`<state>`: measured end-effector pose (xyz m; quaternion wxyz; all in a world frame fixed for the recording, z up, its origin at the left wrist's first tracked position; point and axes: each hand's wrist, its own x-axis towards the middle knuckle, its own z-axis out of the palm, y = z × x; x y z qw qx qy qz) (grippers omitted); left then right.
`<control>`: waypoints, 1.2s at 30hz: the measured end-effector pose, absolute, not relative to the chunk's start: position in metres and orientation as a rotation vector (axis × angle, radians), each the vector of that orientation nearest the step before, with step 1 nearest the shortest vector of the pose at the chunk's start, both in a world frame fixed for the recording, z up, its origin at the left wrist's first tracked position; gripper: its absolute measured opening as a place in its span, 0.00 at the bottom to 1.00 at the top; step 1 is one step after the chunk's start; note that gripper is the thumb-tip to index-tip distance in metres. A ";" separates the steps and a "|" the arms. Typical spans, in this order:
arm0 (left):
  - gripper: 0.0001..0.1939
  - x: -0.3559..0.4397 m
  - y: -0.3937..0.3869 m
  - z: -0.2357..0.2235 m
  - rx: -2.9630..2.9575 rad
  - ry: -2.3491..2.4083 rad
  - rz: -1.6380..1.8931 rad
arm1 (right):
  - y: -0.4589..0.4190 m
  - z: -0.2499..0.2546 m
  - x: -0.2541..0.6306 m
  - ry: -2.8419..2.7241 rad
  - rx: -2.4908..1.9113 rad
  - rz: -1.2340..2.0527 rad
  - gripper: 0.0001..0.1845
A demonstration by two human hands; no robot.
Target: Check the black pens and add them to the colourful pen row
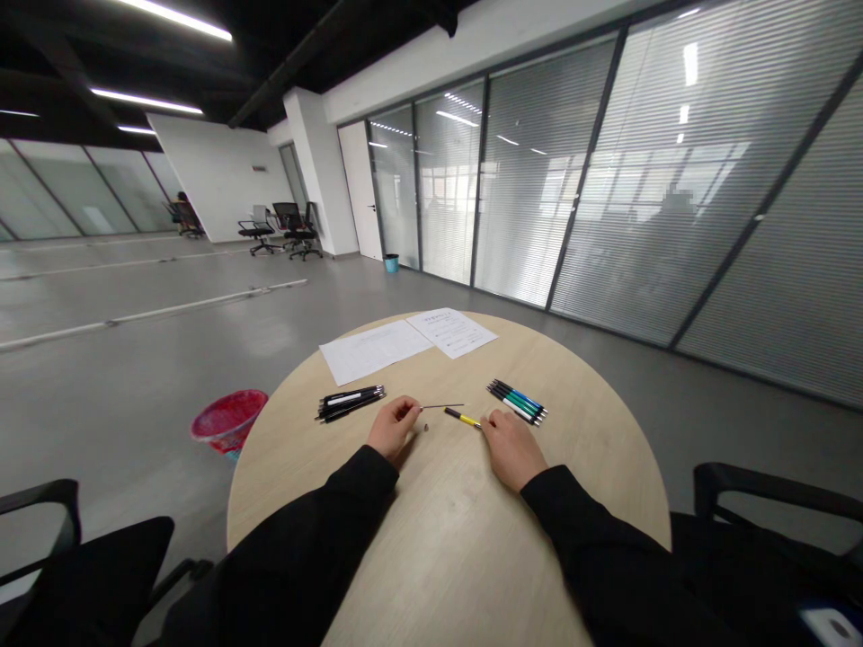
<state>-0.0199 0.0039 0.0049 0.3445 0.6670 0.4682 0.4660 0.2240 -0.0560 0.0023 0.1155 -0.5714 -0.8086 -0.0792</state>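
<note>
My left hand (395, 426) is closed, pinching one end of a thin dark pen refill (443, 406) that points to the right. My right hand (511, 446) has its fingers closed on a yellow pen barrel (462, 417) with a dark end, which points left towards the refill. The two parts lie close to each other, and I cannot tell whether they touch. A small dark pen part (426, 428) rests on the table just right of my left hand. Left of that hand are several black pens (351, 403). Several pens with blue, green, white and black barrels (518, 402) lie beyond my right hand.
Two printed paper sheets (376, 351) lie at the far side of the round wooden table (451, 539). A red basket (229, 418) stands on the floor at the left. Black chairs (775, 490) flank the table. Glass partitions (526, 198) with blinds run behind.
</note>
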 end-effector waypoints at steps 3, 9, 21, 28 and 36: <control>0.13 -0.020 0.003 0.006 1.722 1.213 1.206 | -0.056 0.002 0.224 -2.317 -1.686 -0.238 0.18; 0.12 -0.019 0.002 0.006 1.756 1.206 1.176 | -0.053 0.003 0.227 -2.124 -1.611 -0.210 0.16; 0.11 -0.016 -0.003 0.009 1.908 1.147 1.101 | -0.049 0.000 0.228 -2.036 -1.283 -0.043 0.08; 0.10 -0.017 -0.002 0.008 1.972 1.159 1.095 | -0.051 0.000 0.225 -2.062 -1.296 -0.017 0.10; 0.09 -0.027 0.012 0.002 2.167 1.540 1.089 | -0.057 0.004 0.220 -2.152 -1.513 -0.082 0.12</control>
